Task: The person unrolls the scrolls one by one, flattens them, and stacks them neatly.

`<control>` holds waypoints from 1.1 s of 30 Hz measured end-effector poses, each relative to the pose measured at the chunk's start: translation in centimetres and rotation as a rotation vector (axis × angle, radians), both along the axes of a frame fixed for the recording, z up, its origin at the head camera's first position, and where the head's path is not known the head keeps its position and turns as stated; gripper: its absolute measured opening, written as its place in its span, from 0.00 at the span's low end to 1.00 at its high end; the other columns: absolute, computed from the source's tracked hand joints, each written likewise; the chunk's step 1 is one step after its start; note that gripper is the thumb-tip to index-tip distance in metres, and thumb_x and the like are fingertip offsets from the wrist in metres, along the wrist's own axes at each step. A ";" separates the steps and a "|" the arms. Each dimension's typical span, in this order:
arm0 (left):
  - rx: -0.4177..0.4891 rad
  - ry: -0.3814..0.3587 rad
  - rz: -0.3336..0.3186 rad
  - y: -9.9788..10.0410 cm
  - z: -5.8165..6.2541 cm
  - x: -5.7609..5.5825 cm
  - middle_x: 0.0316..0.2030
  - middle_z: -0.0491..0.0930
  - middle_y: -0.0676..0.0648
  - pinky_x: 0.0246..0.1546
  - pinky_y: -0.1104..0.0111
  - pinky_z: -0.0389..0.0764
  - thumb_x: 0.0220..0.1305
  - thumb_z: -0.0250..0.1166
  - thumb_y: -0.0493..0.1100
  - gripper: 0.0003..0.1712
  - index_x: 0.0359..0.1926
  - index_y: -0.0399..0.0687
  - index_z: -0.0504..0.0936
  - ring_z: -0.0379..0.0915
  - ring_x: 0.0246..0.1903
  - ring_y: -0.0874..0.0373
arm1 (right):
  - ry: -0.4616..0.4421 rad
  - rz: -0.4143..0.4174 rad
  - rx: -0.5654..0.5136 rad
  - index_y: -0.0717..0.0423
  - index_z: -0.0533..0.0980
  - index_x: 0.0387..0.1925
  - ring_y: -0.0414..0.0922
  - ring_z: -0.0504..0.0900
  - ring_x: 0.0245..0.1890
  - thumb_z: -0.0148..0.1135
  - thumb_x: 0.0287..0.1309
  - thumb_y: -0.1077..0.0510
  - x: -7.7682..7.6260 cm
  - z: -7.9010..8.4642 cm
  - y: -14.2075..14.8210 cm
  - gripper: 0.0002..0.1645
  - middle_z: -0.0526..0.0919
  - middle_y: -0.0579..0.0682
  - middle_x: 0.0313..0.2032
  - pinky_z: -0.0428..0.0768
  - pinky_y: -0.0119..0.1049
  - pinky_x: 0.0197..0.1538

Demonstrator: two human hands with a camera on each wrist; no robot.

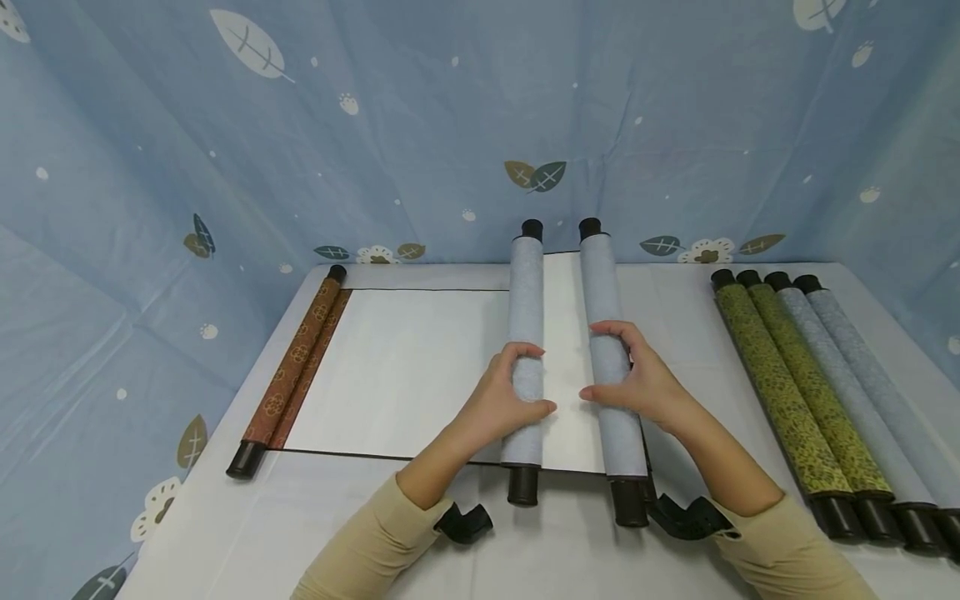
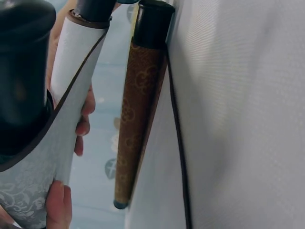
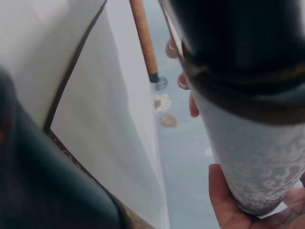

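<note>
Two beige cloth sleeves are reaching in from the table's near side, both hands gripping a part-open scroll.
The left hand is curling fingers and thumb around a pale blue-grey, black-knobbed left roll; the right hand is gripping the matching right roll, apparently to hold the narrow white paper strip between them straight. The scroll is hovering over the table's middle, projecting past its far edge in the head view. Below, a wide white paper sheet is extending from a rust-brown, flower-patterned roll near the left edge. Four slim black-ended rolls, two yellow-green and two blue-grey, are lying side by side along the right edge, presumably set aside for working room. White cloth is covering the table; a blue leaf-print curtain is enclosing the visible sides.
</note>
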State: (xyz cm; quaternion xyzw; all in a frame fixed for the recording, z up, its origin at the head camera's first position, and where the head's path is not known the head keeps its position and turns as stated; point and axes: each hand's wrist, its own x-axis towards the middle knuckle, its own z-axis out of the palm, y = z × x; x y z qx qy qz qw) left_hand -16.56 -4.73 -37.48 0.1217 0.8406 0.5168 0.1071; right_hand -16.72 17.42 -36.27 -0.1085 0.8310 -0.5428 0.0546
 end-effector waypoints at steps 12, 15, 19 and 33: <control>-0.001 0.029 -0.012 -0.7 0.2 -0.1 0.52 0.64 0.41 0.37 0.60 0.71 0.46 0.64 0.37 0.36 0.60 0.63 0.71 0.65 0.44 0.48 | -0.022 0.043 -0.018 0.60 0.55 0.67 0.62 0.66 0.50 0.66 0.48 0.70 0.2 0.3 1.2 0.46 0.57 0.67 0.61 0.73 0.47 0.41; -0.020 0.022 -0.018 -0.7 0.3 -0.2 0.49 0.64 0.40 0.36 0.61 0.71 0.48 0.63 0.38 0.35 0.60 0.64 0.73 0.65 0.42 0.48 | -0.023 0.062 -0.009 0.60 0.56 0.67 0.61 0.66 0.51 0.65 0.50 0.70 0.1 0.4 1.5 0.44 0.57 0.67 0.62 0.72 0.47 0.42; -0.035 -0.012 -0.008 -0.7 0.6 -0.3 0.48 0.63 0.41 0.35 0.61 0.70 0.49 0.61 0.39 0.34 0.60 0.67 0.72 0.65 0.42 0.48 | -0.029 0.071 -0.008 0.59 0.58 0.67 0.60 0.65 0.51 0.65 0.50 0.69 -0.1 0.5 1.5 0.43 0.57 0.67 0.62 0.72 0.47 0.43; -0.047 0.024 0.021 -0.5 1.4 -0.9 0.56 0.63 0.44 0.54 0.50 0.65 0.50 0.72 0.45 0.34 0.59 0.65 0.71 0.63 0.54 0.49 | -0.027 -0.037 0.010 0.58 0.59 0.66 0.60 0.65 0.55 0.75 0.44 0.60 -0.3 0.7 0.6 0.49 0.59 0.64 0.64 0.69 0.51 0.48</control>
